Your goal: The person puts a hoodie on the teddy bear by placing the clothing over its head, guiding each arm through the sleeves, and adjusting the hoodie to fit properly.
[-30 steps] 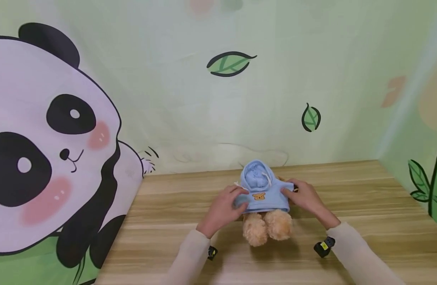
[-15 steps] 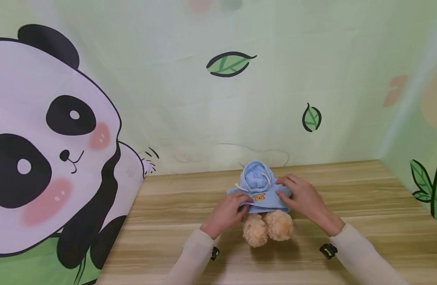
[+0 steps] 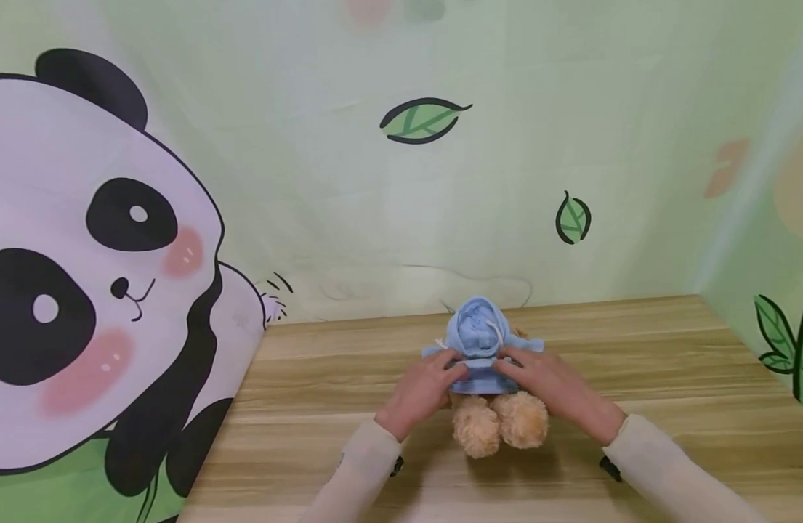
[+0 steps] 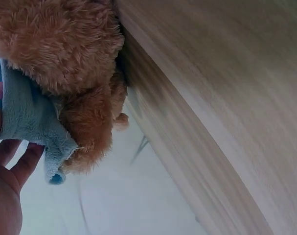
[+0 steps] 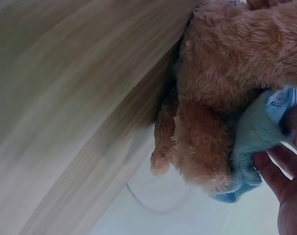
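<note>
A light blue toy hoodie (image 3: 477,328) lies over a tan, furry plush toy (image 3: 476,428) on the table, its hood toward the wall. Two fluffy legs stick out below the hem; the head is hidden. My left hand (image 3: 417,392) pinches the hoodie's front on the left, and my right hand (image 3: 561,388) pinches it on the right. Between them the front is folded, covering the bear-face print. In the left wrist view, fingers and thumb grip the cloth (image 4: 28,110) beside the plush fur (image 4: 65,44). The right wrist view shows a similar grip on the cloth (image 5: 256,127).
The wood-grain table (image 3: 323,414) stretches out around the toy. Behind it rises a pale green printed backdrop (image 3: 309,160) with a large cartoon panda (image 3: 81,240) at left. Small black devices sit at both wrists.
My right hand has shifted from the sleeve down to the hoodie's lower right front. My left hand has moved slightly right. The front has been folded up, and the print has gone from sight.
</note>
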The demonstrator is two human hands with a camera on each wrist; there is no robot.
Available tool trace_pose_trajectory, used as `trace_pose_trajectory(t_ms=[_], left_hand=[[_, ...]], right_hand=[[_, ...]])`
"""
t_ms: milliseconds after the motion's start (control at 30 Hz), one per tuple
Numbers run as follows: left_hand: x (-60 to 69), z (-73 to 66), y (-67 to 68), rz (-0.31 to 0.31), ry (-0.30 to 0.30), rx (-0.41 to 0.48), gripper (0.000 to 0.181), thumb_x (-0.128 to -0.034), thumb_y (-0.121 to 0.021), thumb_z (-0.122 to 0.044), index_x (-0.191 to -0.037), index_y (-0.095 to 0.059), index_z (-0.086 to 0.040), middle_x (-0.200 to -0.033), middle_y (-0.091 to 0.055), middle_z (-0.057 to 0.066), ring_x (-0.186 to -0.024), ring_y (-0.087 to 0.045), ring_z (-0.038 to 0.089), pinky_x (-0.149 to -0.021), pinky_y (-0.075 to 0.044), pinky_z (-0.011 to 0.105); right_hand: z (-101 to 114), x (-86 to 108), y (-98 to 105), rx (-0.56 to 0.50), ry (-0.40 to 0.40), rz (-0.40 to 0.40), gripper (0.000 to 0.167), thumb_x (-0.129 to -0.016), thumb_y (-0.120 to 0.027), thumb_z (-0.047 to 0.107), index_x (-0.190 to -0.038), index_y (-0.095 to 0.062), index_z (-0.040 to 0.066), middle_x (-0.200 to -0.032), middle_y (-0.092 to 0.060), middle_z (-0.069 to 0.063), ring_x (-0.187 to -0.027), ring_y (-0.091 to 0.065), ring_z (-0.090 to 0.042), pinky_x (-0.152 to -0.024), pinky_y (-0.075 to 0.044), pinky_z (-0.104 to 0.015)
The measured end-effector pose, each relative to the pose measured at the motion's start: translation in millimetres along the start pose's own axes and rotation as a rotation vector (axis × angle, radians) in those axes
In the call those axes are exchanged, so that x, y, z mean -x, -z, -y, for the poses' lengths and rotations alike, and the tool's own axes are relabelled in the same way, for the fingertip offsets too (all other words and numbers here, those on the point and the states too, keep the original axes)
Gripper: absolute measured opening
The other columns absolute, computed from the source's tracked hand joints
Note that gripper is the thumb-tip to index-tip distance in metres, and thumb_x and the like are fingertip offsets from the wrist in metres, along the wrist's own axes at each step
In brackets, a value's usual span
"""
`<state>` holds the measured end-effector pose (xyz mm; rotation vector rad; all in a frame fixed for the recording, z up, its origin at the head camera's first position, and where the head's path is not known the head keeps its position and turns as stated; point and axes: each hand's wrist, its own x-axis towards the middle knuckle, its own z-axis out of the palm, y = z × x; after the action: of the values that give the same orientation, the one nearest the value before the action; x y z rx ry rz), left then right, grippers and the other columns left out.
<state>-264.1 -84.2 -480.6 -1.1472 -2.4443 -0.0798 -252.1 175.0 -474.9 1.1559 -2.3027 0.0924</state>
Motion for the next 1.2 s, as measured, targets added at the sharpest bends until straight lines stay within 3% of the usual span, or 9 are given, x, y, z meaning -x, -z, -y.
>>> trace_pose_trajectory(t_ms=[167, 300, 500, 700, 767, 867, 1033, 1200], left_hand=[[-1.7, -0.8, 2.7, 0.034, -0.003, -0.008, 0.044, -0.0751, -0.080, -0.005, -0.115, -0.069, -0.023, -0.123, -0.058, 0.001, -0.109, -0.061, 0.015, -0.088, -0.053, 0.026], [-5.9, 0.2, 1.3, 0.035, -0.006, -0.015, 0.036, -0.0810, -0.074, -0.005, -0.114, -0.071, -0.020, -0.123, -0.056, 0.002, -0.114, -0.057, 0.015, -0.094, -0.051, 0.025], [-7.5, 1.5, -2.6, 0.033, -0.022, -0.030, 0.035, -0.0845, -0.068, -0.006, -0.117, -0.070, -0.021, -0.118, -0.055, 0.000, -0.106, -0.056, 0.014, -0.090, -0.051, 0.026], [-9.7, -0.2, 1.6, 0.089, -0.035, -0.156, 0.027, -0.0841, -0.067, -0.011, -0.109, -0.072, -0.022, -0.115, -0.055, -0.001, -0.102, -0.053, 0.015, -0.089, -0.050, 0.029], [-11.8, -0.7, 5.6, 0.106, -0.023, -0.197, 0.024, -0.0844, -0.067, -0.014, -0.107, -0.071, -0.020, -0.117, -0.057, 0.000, -0.104, -0.054, 0.017, -0.089, -0.050, 0.031], [-14.9, 1.4, 11.8, 0.107, 0.000, -0.211, 0.022, -0.0874, -0.066, -0.018, -0.109, -0.067, -0.018, -0.122, -0.058, 0.000, -0.105, -0.057, 0.018, -0.088, -0.051, 0.034], [-22.7, 10.1, 23.3, 0.078, 0.020, -0.109, 0.032, -0.0889, -0.066, -0.019, -0.120, -0.061, -0.012, -0.129, -0.055, 0.005, -0.105, -0.060, 0.020, -0.085, -0.052, 0.035], [-33.9, 18.5, 34.3, 0.083, 0.014, -0.039, 0.038, -0.0905, -0.067, -0.021, -0.125, -0.058, -0.007, -0.131, -0.053, 0.010, -0.101, -0.062, 0.020, -0.084, -0.054, 0.033]], right_hand=[[-1, 0.9, 0, 0.033, 0.041, 0.013, 0.046, -0.076, -0.076, -0.004, -0.114, -0.063, 0.018, -0.118, -0.062, -0.010, -0.093, -0.066, -0.025, -0.067, -0.055, -0.036], [-2, -1.6, -1, 0.084, 0.007, 0.057, 0.034, -0.076, -0.078, -0.001, -0.104, -0.065, 0.013, -0.120, -0.060, -0.012, -0.098, -0.064, -0.027, -0.072, -0.056, -0.037], [-3, -3.1, -6, 0.155, -0.035, 0.073, 0.029, -0.078, -0.076, 0.001, -0.104, -0.067, 0.008, -0.118, -0.060, -0.014, -0.104, -0.062, -0.030, -0.076, -0.057, -0.038], [-4, -3.6, -7, 0.192, -0.042, 0.054, 0.013, -0.078, -0.077, 0.001, -0.088, -0.070, 0.006, -0.118, -0.060, -0.015, -0.105, -0.059, -0.032, -0.081, -0.054, -0.039], [-4, -5.1, -5, 0.211, -0.042, 0.058, 0.012, -0.080, -0.076, 0.001, -0.089, -0.069, 0.005, -0.118, -0.060, -0.015, -0.104, -0.059, -0.031, -0.080, -0.053, -0.040], [-6, -9.9, 1, 0.195, -0.038, 0.051, 0.018, -0.080, -0.074, -0.002, -0.096, -0.068, 0.003, -0.117, -0.061, -0.016, -0.100, -0.059, -0.030, -0.078, -0.052, -0.042], [-10, -24.1, 12, 0.111, -0.056, 0.063, 0.042, -0.070, -0.080, -0.004, -0.109, -0.064, -0.003, -0.121, -0.060, -0.021, -0.103, -0.060, -0.033, -0.085, -0.054, -0.042], [-18, -34.4, 25, 0.025, -0.100, 0.127, 0.049, -0.076, -0.082, 0.007, -0.118, -0.061, -0.004, -0.128, -0.057, -0.023, -0.112, -0.060, -0.035, -0.088, -0.054, -0.044]])
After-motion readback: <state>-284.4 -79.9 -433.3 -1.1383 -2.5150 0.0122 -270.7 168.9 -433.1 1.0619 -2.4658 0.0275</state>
